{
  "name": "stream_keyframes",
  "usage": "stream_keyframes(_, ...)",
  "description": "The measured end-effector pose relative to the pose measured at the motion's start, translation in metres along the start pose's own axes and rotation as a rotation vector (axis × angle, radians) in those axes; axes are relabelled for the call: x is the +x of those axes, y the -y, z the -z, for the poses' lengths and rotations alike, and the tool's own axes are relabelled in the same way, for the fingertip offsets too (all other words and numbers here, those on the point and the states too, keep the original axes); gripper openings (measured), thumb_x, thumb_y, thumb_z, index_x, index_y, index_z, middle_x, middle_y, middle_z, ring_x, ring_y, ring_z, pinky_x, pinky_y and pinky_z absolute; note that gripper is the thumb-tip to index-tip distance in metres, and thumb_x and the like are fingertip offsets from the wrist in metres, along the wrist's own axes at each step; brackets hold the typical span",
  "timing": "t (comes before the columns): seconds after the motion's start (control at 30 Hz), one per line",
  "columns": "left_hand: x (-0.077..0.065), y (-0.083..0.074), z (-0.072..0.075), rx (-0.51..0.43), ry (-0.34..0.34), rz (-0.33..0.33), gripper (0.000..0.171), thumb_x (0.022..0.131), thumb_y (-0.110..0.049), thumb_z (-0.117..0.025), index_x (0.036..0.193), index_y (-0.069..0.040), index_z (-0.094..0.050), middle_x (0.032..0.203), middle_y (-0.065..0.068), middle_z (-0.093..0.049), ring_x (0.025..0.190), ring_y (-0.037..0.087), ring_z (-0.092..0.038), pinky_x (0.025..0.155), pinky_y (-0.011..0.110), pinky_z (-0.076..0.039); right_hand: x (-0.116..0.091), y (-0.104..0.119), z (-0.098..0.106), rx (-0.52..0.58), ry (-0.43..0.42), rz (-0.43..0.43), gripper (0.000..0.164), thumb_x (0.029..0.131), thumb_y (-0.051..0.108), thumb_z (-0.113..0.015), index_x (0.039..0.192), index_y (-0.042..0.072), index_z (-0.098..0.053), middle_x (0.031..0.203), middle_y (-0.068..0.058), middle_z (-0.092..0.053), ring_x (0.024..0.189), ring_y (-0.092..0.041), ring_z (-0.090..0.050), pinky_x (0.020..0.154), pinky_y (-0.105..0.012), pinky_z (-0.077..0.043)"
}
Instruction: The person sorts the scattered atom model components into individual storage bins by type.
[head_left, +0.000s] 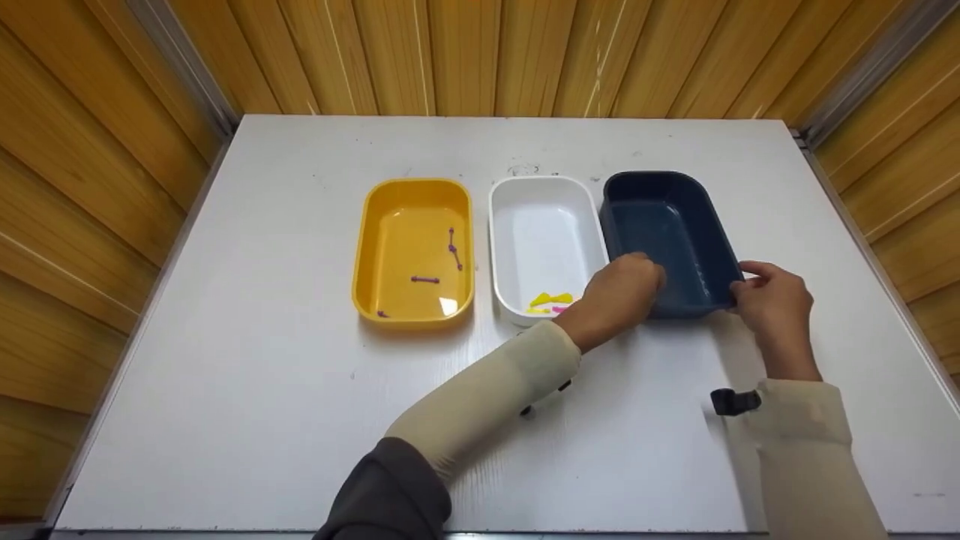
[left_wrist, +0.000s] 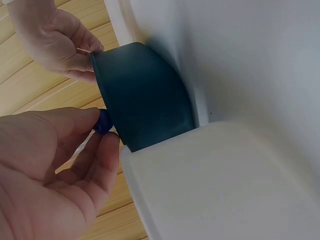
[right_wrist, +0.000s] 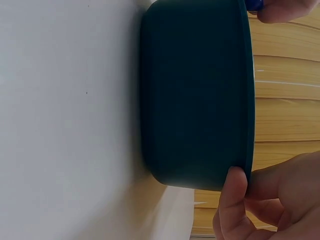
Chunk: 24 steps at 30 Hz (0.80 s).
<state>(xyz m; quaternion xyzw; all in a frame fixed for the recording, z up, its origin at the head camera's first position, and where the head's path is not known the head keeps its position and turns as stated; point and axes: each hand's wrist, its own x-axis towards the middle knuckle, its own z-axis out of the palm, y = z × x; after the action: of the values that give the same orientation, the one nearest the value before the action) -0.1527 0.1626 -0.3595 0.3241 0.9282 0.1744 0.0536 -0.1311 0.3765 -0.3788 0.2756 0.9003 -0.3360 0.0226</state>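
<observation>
Between the thumb and fingers of my left hand [head_left: 621, 294] is a small round blue piece [left_wrist: 103, 121], pinched at the near left rim of the dark blue tray [head_left: 651, 234]. The fingers hide part of the piece, and I cannot tell its kind. My right hand [head_left: 780, 306] grips the tray's near right corner, thumb and fingers on either side of the rim, as the right wrist view shows. Beside it, the white tray [head_left: 545, 236] holds yellow pieces [head_left: 553, 299] and a pink piece [head_left: 559, 309] at its near end, partly behind my left wrist.
To the left stands a yellow tray [head_left: 397, 244] with several small purple stick-like pieces [head_left: 425, 280] inside. All the trays sit side by side on a white table [head_left: 247, 337]. Wood-patterned walls [head_left: 465, 60] enclose its back and sides.
</observation>
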Motion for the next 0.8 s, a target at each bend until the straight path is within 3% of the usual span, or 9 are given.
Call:
stream_keyframes(0.37,-0.010,0.003,0.007,0.001,-0.027,-0.030,0.025,0.090,-0.005,-0.057,0.103,-0.020,-0.073,0.095,-0.001,-0.066,0.087,0.007,-0.058,0.074,0.017,-0.052,-0.001,-0.001,-0.002,0.010,0.006,-0.006,0.047,0.094,0.014,-0.050,0.141,0.009,-0.047,0.110,-0.010,-0.057,0.066,-0.002,-0.060,0.059,-0.017,-0.050)
stream_keyframes(0.57,-0.029,0.007,0.017,-0.061,-0.034,-0.035,0.029,0.091,-0.005,-0.055,0.109,-0.020,-0.072,0.098,-0.001,-0.068,0.089,0.007,-0.060,0.076,0.016,-0.052,-0.001,0.001,-0.001,0.006,0.001,-0.002,0.046,0.094,0.015,-0.050,0.140,0.008,-0.049,0.112,-0.012,-0.058,0.067,-0.003,-0.060,0.058,-0.016,-0.049)
stream_keyframes(0.7,-0.045,0.011,0.021,-0.078,-0.015,-0.058,0.030,0.089,-0.002,-0.054,0.104,-0.019,-0.074,0.091,-0.001,-0.067,0.084,0.009,-0.057,0.069,0.017,-0.049,-0.001,0.000,0.001,0.001,0.009,-0.004,0.046,0.095,0.015,-0.050,0.140,0.008,-0.048,0.114,-0.013,-0.057,0.070,-0.003,-0.060,0.058,-0.017,-0.048)
stream_keyframes(0.8,-0.058,0.015,0.022,-0.077,0.011,-0.065,0.031,0.087,-0.001,-0.055,0.105,-0.018,-0.074,0.095,-0.002,-0.068,0.088,0.009,-0.059,0.072,0.016,-0.050,0.000,0.000,0.001,0.010,0.019,-0.003,0.046,0.095,0.014,-0.050,0.141,0.008,-0.047,0.113,-0.012,-0.057,0.068,-0.002,-0.061,0.058,-0.017,-0.049)
